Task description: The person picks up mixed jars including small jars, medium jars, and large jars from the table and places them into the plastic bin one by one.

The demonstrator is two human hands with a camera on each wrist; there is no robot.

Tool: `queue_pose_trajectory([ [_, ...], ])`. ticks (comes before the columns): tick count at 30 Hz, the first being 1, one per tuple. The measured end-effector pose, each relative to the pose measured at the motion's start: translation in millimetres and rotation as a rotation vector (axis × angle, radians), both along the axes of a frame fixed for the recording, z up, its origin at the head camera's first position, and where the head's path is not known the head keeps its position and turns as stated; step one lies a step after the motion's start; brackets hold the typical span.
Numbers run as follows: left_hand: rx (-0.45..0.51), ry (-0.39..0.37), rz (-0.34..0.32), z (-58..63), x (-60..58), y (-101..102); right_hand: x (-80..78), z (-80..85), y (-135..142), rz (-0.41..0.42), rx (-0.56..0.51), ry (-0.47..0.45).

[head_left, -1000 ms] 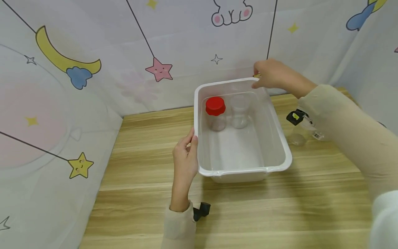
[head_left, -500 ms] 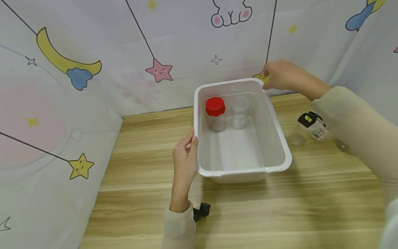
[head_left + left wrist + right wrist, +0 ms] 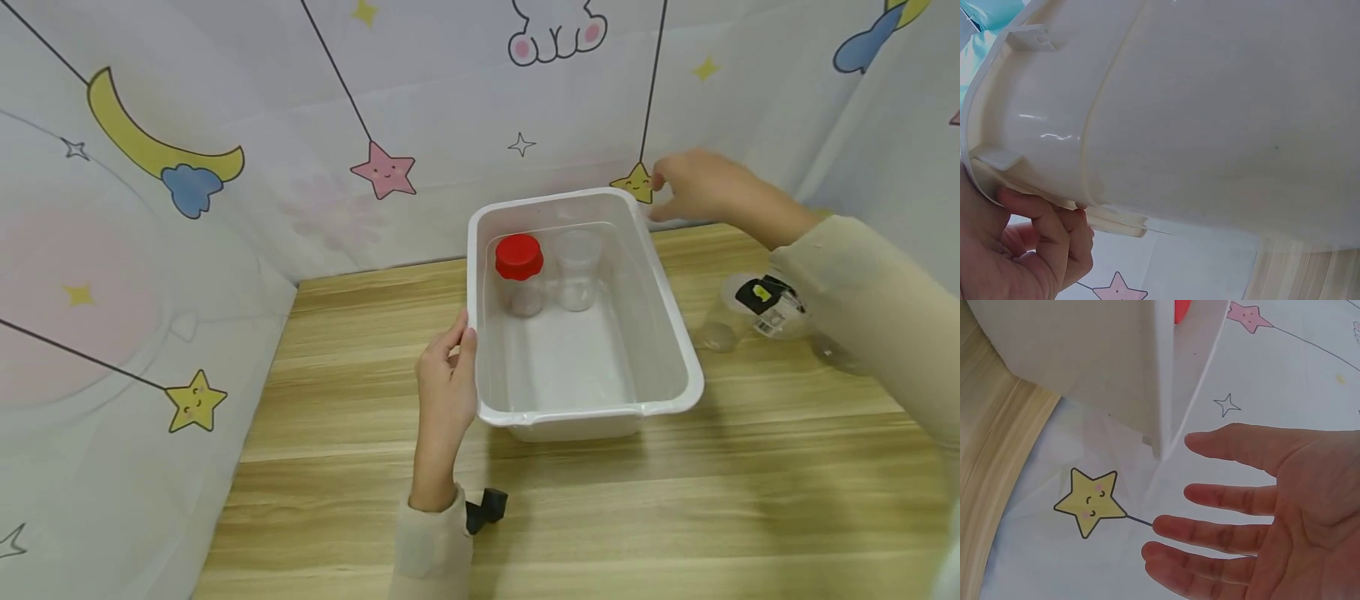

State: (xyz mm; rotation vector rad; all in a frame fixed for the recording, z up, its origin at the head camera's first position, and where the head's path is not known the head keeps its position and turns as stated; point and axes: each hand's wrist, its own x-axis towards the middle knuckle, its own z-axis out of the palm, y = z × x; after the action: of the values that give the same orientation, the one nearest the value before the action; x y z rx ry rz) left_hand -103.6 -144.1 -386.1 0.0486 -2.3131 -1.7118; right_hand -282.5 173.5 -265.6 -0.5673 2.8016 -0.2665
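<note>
A white plastic basin (image 3: 577, 358) stands on the wooden table. My left hand (image 3: 447, 375) grips its left rim, and in the left wrist view the fingers of that hand (image 3: 1029, 244) curl under the rim. Inside the basin, toward the back, are a clear jar with a red lid (image 3: 519, 256) and a clear jar with a pale lid (image 3: 577, 271). My right hand (image 3: 701, 190) hovers beyond the back right corner, apart from the rim. In the right wrist view the right hand (image 3: 1260, 512) has its fingers spread and holds nothing.
Right of the basin, partly behind the right sleeve, stand clear containers, one with a black-and-green label (image 3: 761, 296). A small black object (image 3: 487, 508) shows beside the left sleeve. A printed cloth (image 3: 450, 108) hangs behind the wooden table (image 3: 352, 375).
My right hand has moved right, from over the basin's back right corner to outside it. The left hand and the basin have stayed put, as have the jars inside.
</note>
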Motion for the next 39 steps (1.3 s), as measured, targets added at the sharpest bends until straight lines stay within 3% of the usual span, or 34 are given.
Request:
queue_pose_trajectory([
  [23, 0.018, -0.015, -0.002, 0.5, 1.1, 0, 10.9, -22.9, 36, -0.016, 0.063, -0.036],
  [39, 0.023, -0.024, -0.002, 0.0, -0.3, -1, 23.3, -36.3, 56, -0.011, 0.040, -0.021],
])
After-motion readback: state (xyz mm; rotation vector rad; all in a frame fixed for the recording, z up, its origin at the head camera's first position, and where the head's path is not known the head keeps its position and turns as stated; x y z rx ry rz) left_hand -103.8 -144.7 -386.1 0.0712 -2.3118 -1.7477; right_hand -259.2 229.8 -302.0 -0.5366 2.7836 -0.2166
